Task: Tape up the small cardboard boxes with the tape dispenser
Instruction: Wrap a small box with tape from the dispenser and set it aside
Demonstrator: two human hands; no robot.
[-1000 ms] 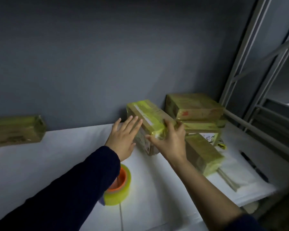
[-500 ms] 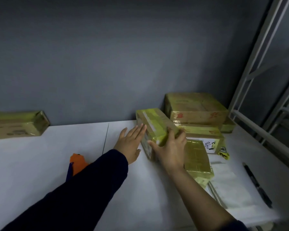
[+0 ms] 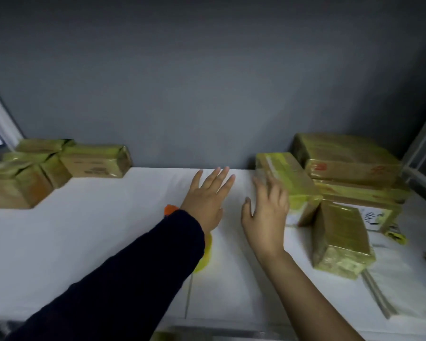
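Boxes (image 3: 67,166) sit piled well left of the left hand, the nearest one cut off at the frame edge. Left hand (image 3: 207,195) lies flat and spread over the table (image 3: 84,242), holding nothing. Its dark sleeve (image 3: 133,267) hides most of the tape dispenser (image 3: 170,209), so only an orange tip and some yellow roll peek out. Right hand (image 3: 266,212) is blurred, fingers straight and empty, just left of the taped box (image 3: 290,183), contact unclear. Half a second ago it gripped that box; now it's let go.
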